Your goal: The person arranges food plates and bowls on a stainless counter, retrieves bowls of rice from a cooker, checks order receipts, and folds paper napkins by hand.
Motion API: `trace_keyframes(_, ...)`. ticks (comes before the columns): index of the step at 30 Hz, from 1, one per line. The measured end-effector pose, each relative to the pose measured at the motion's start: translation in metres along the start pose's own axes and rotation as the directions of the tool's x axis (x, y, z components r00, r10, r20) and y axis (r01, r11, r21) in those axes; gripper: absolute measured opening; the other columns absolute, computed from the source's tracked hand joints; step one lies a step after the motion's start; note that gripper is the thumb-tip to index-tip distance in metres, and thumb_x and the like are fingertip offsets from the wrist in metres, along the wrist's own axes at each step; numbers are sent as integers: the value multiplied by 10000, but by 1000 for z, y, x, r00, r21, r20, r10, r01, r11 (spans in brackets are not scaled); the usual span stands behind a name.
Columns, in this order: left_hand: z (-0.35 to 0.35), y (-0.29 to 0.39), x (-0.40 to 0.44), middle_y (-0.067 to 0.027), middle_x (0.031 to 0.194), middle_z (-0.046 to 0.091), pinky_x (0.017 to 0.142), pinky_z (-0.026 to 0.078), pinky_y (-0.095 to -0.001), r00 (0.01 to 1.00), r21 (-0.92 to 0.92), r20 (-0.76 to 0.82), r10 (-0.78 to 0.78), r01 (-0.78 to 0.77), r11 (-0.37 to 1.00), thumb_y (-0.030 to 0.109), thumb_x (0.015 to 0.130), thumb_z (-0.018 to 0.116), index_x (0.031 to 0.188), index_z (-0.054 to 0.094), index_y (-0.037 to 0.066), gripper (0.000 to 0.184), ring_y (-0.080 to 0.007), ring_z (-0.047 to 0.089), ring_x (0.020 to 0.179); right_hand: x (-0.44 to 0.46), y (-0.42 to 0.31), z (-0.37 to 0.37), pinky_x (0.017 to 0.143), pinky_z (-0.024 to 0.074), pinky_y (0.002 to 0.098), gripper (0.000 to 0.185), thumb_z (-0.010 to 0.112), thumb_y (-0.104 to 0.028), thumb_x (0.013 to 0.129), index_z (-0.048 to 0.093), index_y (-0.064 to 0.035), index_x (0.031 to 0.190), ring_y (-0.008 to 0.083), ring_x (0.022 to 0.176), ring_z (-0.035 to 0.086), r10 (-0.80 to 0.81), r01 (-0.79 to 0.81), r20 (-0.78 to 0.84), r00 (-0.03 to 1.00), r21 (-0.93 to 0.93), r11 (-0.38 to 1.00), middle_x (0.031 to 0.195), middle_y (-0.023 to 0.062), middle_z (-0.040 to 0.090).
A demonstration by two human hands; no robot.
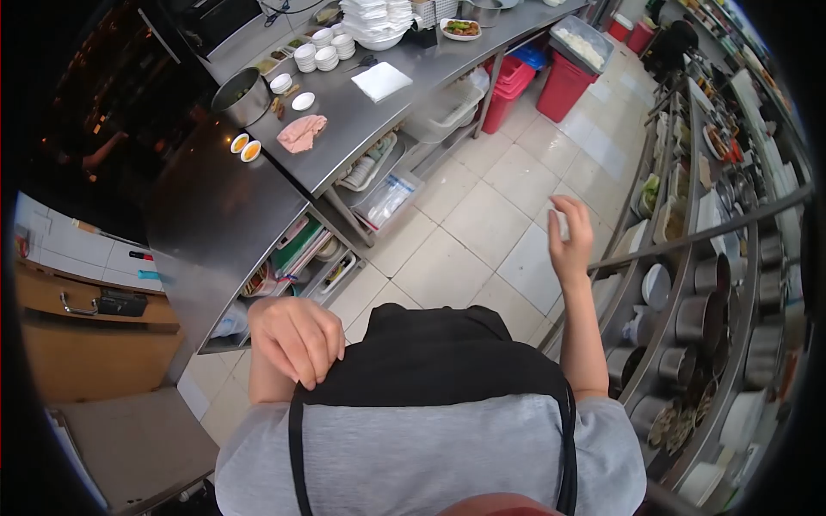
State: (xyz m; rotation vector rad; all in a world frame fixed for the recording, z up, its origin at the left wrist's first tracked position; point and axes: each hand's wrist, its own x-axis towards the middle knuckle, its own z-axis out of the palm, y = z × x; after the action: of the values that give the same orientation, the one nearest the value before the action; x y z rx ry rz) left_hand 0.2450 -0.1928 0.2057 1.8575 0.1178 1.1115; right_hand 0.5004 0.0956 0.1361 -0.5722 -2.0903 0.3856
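Note:
My left hand (297,342) is at the upper left corner of my black apron (447,365), close to its strap. Its fingers curl downward and lie together; whether they pinch the cloth or anything else is hidden. Out to the right, above the tiled floor (465,206), my right hand (570,241) is raised with fingers bent and the thumb apart from them. A pale patch shows between thumb and fingers, and I see no clear object there. Neither hand touches the steel counter (344,116).
On the counter lie a pink cloth (302,133), a steel pot (242,97), stacked white bowls (326,58) and a plated dish (460,30). Two small oval dishes with orange contents (250,151) sit nearer. Shelves with pots (699,318) line the right; a red bin (564,86) stands ahead.

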Motion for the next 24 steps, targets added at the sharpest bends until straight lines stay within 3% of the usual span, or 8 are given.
trace_keyframes(2,-38,-22,1,-115,868,641,705,479,-354,998,-16,59,-12,13,1000,100,788,665,838,676,9,104,-252,575,799,29,11,39,748,462,325,209,589,1,778,601,-40,983,266,859,587,4,-18,136,991,103,995,938,126,599)
trace_keyframes(4,-71,-57,-18,-120,921,621,717,471,-354,991,-57,-131,-21,13,998,151,783,683,860,657,7,166,-252,573,828,52,24,83,727,462,343,224,600,-34,775,594,-59,998,285,837,579,-20,-23,257,966,163,986,915,121,596)
trace_keyframes(6,-90,-81,-35,-123,948,604,731,462,-344,786,-124,-576,-224,186,975,221,785,688,891,636,3,248,-238,575,836,67,42,134,720,462,354,232,599,-54,779,587,-63,1010,293,831,575,-65,2,305,950,201,980,907,121,593)
trace_keyframes(8,-118,-103,-42,-122,958,601,765,459,-325,551,-198,-765,-333,291,936,256,790,683,923,625,-4,298,-206,576,854,81,56,178,728,465,372,265,594,-86,779,568,-66,1041,311,842,570,-134,48,411,902,212,976,897,128,588)
trace_keyframes(14,-230,-116,-87,-76,957,613,805,455,-267,238,-279,-836,-494,591,757,191,862,589,940,611,-7,214,-134,577,885,146,100,270,764,459,397,285,612,-98,751,571,-58,1031,329,848,567,-168,98,610,775,146,984,885,132,592)
trace_keyframes(16,-274,-120,-95,-66,933,620,806,452,-253,106,-272,-846,-523,757,595,193,855,597,951,613,-12,227,-112,574,879,175,112,288,772,457,401,275,619,-99,741,581,-50,1010,332,843,567,-178,89,604,777,174,981,882,132,593)
trace_keyframes(22,-403,-188,-129,-53,973,630,809,452,-268,126,-102,-853,-507,912,398,204,837,616,991,619,14,244,-127,582,884,235,155,388,799,455,398,270,632,-102,711,603,-33,970,318,896,560,-252,123,628,736,242,962,914,124,600)
trace_keyframes(24,-438,-222,-139,-94,967,640,839,433,-292,57,-60,-964,-259,905,421,217,818,610,951,652,39,225,-189,601,903,248,171,433,808,454,392,283,627,-113,712,602,-45,986,301,934,557,-316,172,621,717,281,944,941,115,601)
